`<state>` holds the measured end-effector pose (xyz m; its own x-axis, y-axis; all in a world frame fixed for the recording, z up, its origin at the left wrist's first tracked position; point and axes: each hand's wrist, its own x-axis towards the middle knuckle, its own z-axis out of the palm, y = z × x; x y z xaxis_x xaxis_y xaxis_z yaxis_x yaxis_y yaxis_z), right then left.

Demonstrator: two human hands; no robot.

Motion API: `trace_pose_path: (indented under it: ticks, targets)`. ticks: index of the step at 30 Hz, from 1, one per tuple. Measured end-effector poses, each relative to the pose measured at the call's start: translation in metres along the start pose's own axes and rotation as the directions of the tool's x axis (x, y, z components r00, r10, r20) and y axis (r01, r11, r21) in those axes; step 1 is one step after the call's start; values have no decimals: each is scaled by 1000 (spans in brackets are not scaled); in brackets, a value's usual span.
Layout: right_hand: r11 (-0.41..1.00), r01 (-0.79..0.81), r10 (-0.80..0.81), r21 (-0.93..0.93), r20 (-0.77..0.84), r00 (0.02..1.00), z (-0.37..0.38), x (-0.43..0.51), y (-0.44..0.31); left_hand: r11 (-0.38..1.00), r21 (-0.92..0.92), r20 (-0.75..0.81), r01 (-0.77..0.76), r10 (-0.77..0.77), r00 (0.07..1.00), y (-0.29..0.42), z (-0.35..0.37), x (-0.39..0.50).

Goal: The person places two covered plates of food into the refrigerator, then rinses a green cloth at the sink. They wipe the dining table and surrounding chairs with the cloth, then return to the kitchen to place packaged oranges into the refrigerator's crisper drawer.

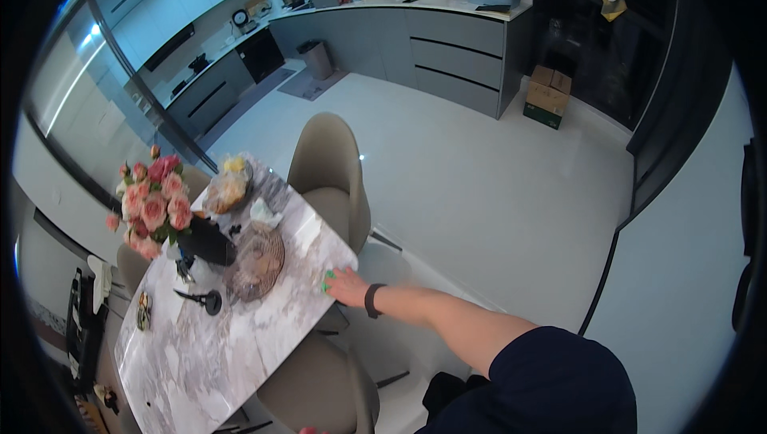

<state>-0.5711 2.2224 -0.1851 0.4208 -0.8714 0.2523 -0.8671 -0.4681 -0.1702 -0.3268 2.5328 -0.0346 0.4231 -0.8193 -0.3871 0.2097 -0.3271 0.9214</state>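
My right hand (pixel 348 288), with a dark band on its wrist, reaches to the corner of a marble-patterned table (pixel 305 308). Bright green material (pixel 328 282) shows at its fingers, too small to name surely; the hand seems to press it on the tabletop. Of my left hand (pixel 313 431), only a blurred bit shows at the bottom edge, by a beige chair. Left of the right hand lies a round woven tray (pixel 277 248) under clear plastic. Beyond it are a crumpled white tissue (pixel 265 213) and a clear plastic bag of food (pixel 226 191).
A black vase (pixel 207 242) holds pink roses (pixel 153 209). A black stand (pixel 211 302) is nearby. Beige chairs (pixel 326 158) (pixel 311 383) flank the table. Farther off are a grey counter (pixel 458 44), a trash bin (pixel 316 61) and a cardboard box (pixel 547 97).
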Motion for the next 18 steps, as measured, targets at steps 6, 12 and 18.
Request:
trace_pose_path:
  ticks: [6, 12, 18]
  targets:
    - [996, 47, -40, -79, 92, 995, -15, 28, 75, 991, 137, 368, -12, -39, 929, -14, 137, 44]
    - [918, -375, 320, 130, 314, 894, -20, -1, 268, 962, 232, 550, -143, -8, 835, -2, 292, 147]
    - [679, -734, 668, 13, 405, 625, -40, -163, 482, 974, 189, 759, -120, -67, 648, 29, 467, 210]
